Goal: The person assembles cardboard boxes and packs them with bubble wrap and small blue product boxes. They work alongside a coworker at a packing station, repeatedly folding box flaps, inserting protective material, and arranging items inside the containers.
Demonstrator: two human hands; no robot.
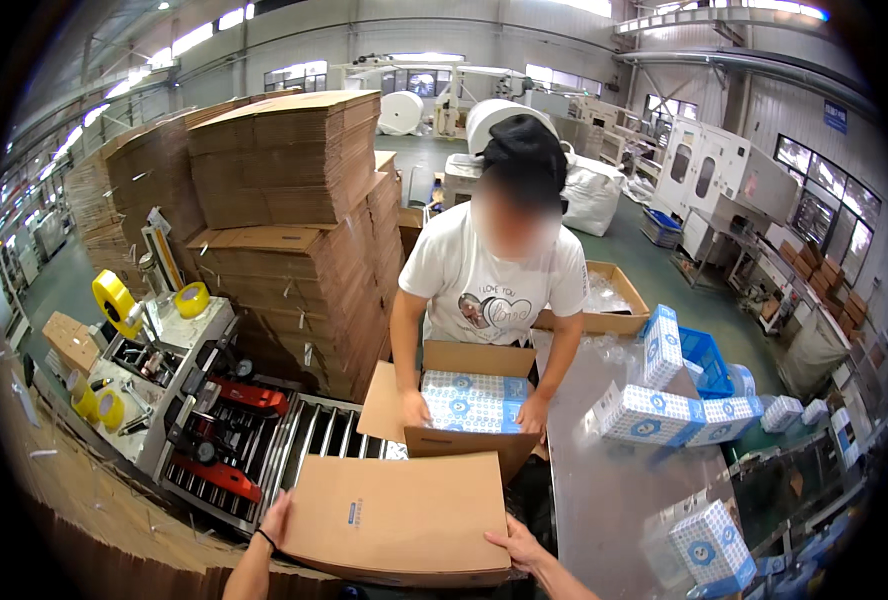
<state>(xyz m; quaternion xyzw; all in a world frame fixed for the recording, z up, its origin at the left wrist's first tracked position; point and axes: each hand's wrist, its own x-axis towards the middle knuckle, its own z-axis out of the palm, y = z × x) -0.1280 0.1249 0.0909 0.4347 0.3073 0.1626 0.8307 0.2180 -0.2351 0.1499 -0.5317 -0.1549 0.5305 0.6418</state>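
Currently: brown carton (394,510) gripped from both sides

Left hand (276,518) clasps the left edge; right hand (520,545) pinches the right edge, thumb on top, other fingers partly hidden, spread can't tell. Carton is directly before the wearer, printed face up, over or beside the roller conveyor (316,432), can't tell which. Just beyond: open carton (464,442) of blue-and-white packs (472,398), co-worker (499,285) with both hands at it. Step looks like positioning a carton for packing. Next move likely calls for an even two-sided hold, clear of the co-worker's arms.
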